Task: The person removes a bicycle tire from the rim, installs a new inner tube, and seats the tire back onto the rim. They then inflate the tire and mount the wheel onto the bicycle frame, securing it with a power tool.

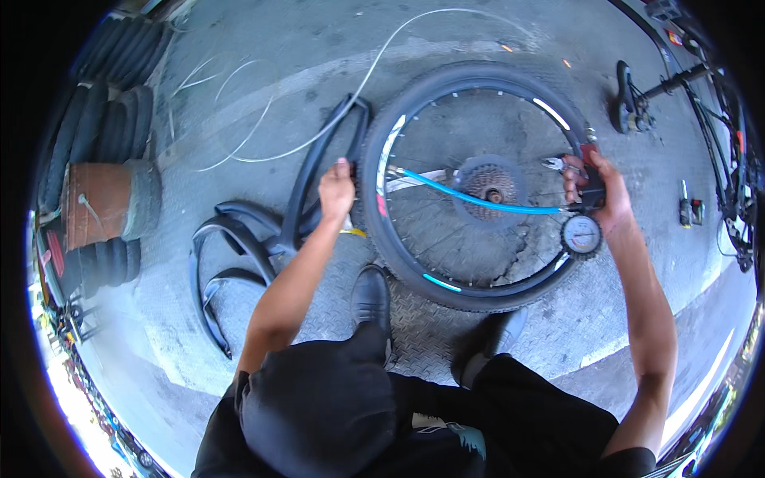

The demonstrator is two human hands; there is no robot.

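Observation:
A bicycle wheel (pixel 470 301) with a black tyre lies flat on the floor before me, its rear cassette (pixel 488 185) facing up. My right hand (pixel 610 191) is wrapped round a tyre inflator gun (pixel 591 171) at the wheel's right side. A round dial gauge (pixel 582 235) hangs below the gun. The blue hose (pixel 478 204) crosses the spokes to a brass end at the rim's left side. My left hand (pixel 337 191) is closed beside the tyre's left edge, over a black inner tube (pixel 299 191); what its fingers hold is hidden.
Pliers (pixel 553 163) show by my right fingers. A thin whitish hose (pixel 362 88) loops over the floor. Stacked tyres (pixel 88 123) and a brown bucket (pixel 103 205) stand left. A screwdriver (pixel 684 209), a saddle (pixel 623 92) and bicycle parts (pixel 721 151) are right. My shoes (pixel 370 299) are near the wheel.

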